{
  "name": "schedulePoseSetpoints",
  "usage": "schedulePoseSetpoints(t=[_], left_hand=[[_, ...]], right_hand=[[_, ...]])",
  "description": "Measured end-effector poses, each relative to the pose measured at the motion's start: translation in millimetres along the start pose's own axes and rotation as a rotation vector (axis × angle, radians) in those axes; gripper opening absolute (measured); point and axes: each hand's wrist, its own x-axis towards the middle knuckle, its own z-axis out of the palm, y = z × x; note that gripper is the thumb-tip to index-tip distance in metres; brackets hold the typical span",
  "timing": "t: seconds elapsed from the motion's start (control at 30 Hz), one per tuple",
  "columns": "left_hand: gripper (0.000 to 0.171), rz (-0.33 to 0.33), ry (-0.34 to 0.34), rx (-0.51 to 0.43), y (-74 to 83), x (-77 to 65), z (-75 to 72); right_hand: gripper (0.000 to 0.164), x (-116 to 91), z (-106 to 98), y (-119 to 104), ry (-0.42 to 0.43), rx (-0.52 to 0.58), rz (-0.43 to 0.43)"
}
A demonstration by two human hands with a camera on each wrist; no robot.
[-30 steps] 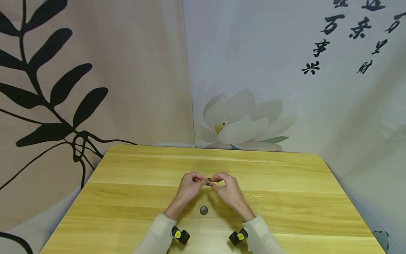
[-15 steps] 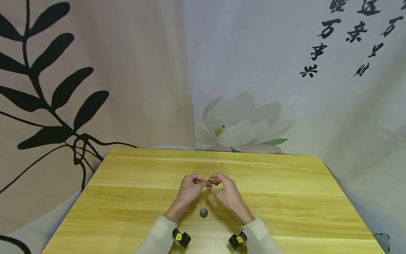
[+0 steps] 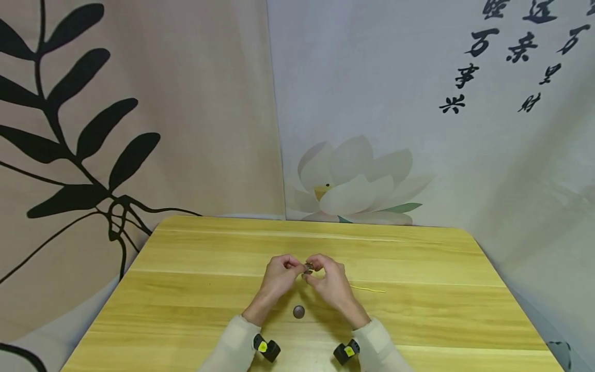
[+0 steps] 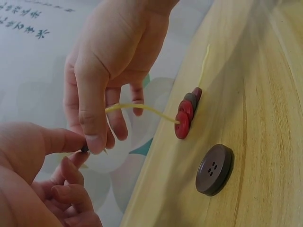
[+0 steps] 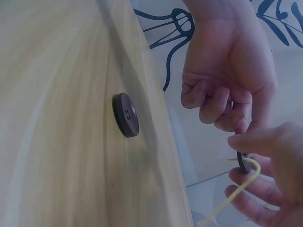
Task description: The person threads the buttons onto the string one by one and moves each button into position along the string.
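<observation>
A small dark button is held up between both hands over the table. My left hand pinches it between thumb and forefinger. The right hand has its thumb and fingers at the button's opposite edges. Yellow cord passes through the button, its short tip sticking out on the side toward the left hand. In the left wrist view, the cord runs from near the right hand down to a row of threaded buttons, with a red button in front and darker ones behind.
A larger brown four-hole button lies on the wooden table between the forearms. The cord's far end trails on the table to the right of the right hand. Printed cloth hangs behind the table.
The right thumb has shifted leftward beneath the held button, and the right fingers have spread around it. The left hand keeps its pinch. The head view has tilted slightly upward.
</observation>
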Motion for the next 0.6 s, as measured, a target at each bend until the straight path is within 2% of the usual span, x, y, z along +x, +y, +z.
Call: schedulePoseSetpoints(t=[0.13,0.3,0.6], left_hand=[[0.018,0.008,-0.006,0.009,-0.8,0.7,-0.7],[0.031,0.016,-0.002,0.009,-2.7,1.2,-3.7],[0.026,0.009,-0.02,-0.001,-5.6,-0.3,-7.5]], right_hand=[[0.027,0.0,0.3,1.7,-0.001,0.006,0.011],[0.027,-0.3,-1.0,4.9,-0.013,0.074,0.039],[0.029,-1.4,-5.5,8.4,-0.04,0.156,0.09]])
